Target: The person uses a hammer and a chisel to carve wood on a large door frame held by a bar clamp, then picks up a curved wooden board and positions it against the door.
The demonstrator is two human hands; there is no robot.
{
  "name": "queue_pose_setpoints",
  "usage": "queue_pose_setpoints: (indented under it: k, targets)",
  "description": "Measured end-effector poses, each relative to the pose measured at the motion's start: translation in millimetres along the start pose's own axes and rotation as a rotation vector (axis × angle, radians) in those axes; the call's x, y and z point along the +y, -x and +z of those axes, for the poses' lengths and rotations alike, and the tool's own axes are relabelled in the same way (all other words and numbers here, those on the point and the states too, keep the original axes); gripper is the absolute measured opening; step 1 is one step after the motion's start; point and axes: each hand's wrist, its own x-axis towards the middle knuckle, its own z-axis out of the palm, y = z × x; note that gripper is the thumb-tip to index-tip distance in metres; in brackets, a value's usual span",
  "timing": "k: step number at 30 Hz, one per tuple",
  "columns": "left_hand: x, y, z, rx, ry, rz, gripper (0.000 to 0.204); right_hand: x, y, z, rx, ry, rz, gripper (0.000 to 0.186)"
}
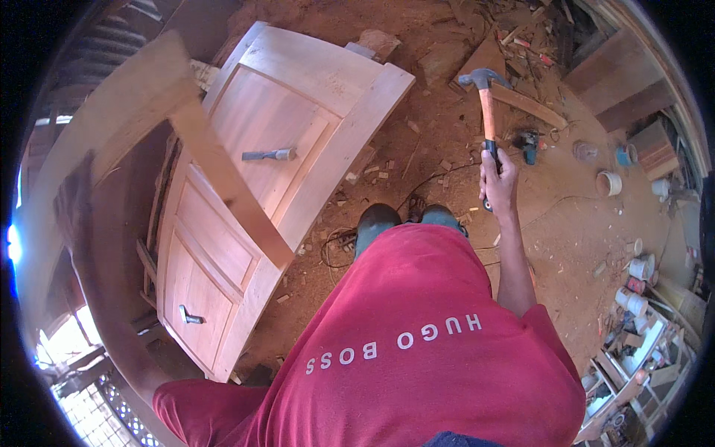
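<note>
My right hand (500,179) is closed round the black grip of a claw hammer (488,112) with an orange shaft, its head raised up and away from me. At the far left my blurred left hand (74,201) grips a wooden frame piece (141,86), a wide board with a narrower crosspiece (231,190) joined to it. The crosspiece slants over a panelled wooden door (346,89) lying below. On the door's upper panel rests a chisel (269,155). A small metal tool (191,315) lies on a lower panel.
Wood offcuts and shavings litter the brown floor, with a loose cable (328,249) near my feet. A dark power tool (528,145) stands beyond the hammer. To the right are several white buckets (609,183) and a tray of oddments (629,380). Stacked boards (625,74) lean at upper right.
</note>
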Motion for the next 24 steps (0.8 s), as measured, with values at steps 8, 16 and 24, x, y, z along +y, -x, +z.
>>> queue_pose_setpoints:
  k: [8,16,24]
  targets:
    - [171.1,-140.4,89.2,0.177,0.296,0.405,0.067,3.4,-32.2,29.5,-0.046,-0.053,0.176,0.040]
    - [368.5,-271.8,174.2,0.444,0.590,0.707,0.064,84.2,-140.7,89.8,-0.053,-0.194,0.271,0.046]
    - [481.6,-327.3,276.7,0.381,0.783,0.747,0.070,113.9,-206.9,109.8,0.044,-0.068,0.412,0.047]
